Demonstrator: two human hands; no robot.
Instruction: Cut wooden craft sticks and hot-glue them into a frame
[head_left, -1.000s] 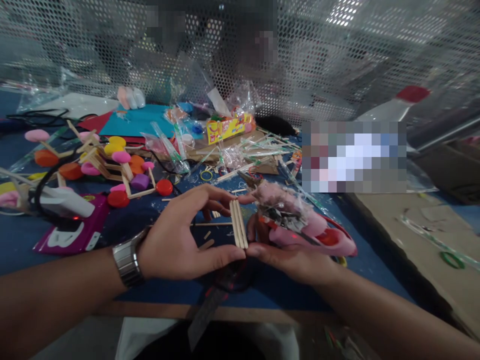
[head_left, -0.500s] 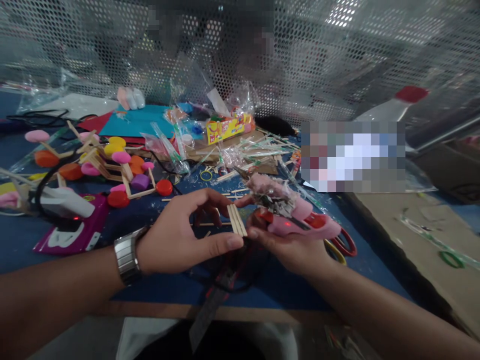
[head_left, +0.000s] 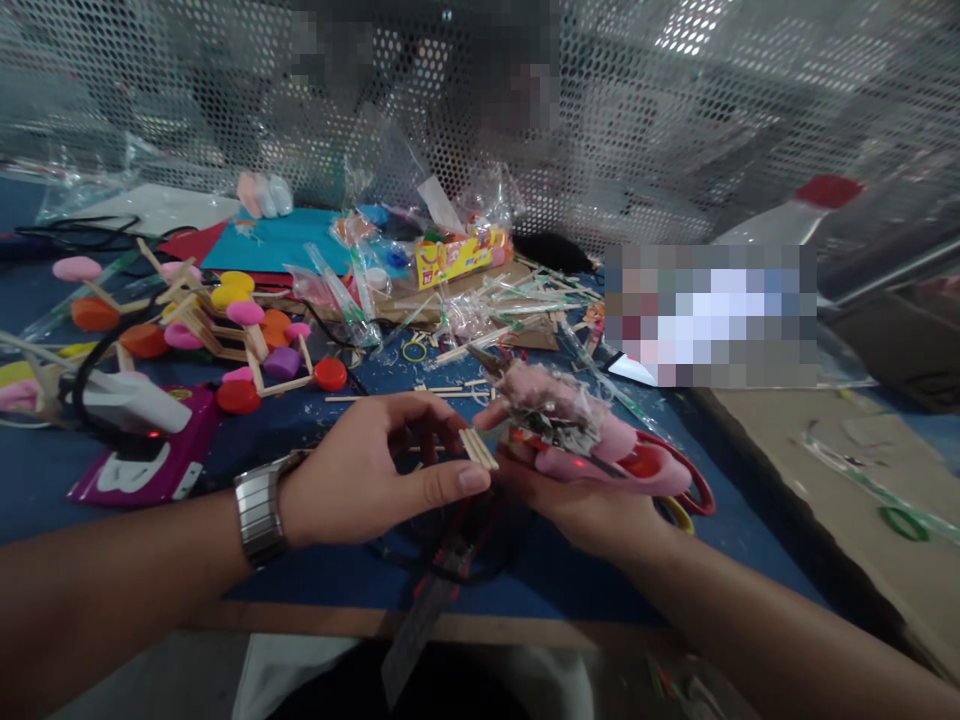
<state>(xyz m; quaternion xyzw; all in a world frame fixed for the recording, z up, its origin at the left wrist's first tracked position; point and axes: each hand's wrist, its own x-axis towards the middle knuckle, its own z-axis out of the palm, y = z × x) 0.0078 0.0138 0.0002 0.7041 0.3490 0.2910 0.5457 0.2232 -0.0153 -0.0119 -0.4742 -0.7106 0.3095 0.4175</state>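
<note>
My left hand (head_left: 360,475), with a metal watch (head_left: 260,512) at its wrist, pinches a small flat row of wooden sticks (head_left: 478,449) between thumb and fingers. Close on the right, my right hand (head_left: 592,510) is wrapped around a pink glue gun (head_left: 600,440). Its body is coated with lumpy residue and its nozzle points up and left, away from the sticks. A small red light glows on its side. The right fingertips lie close to the sticks; whether they touch them I cannot tell. Beneath the hands, a flat grey strip (head_left: 416,625) juts over the table's front edge.
Structures of sticks with coloured discs (head_left: 244,335) stand at left beside a purple power box (head_left: 191,460) with a plug and cable. Loose sticks, plastic wrappers and a yellow packet (head_left: 461,258) lie behind. Scissors handles (head_left: 697,480) show at right, near a brown cardboard sheet (head_left: 787,430).
The row of sticks has tilted flatter in my left hand. The glue gun has shifted slightly down and right. Both hands keep their hold.
</note>
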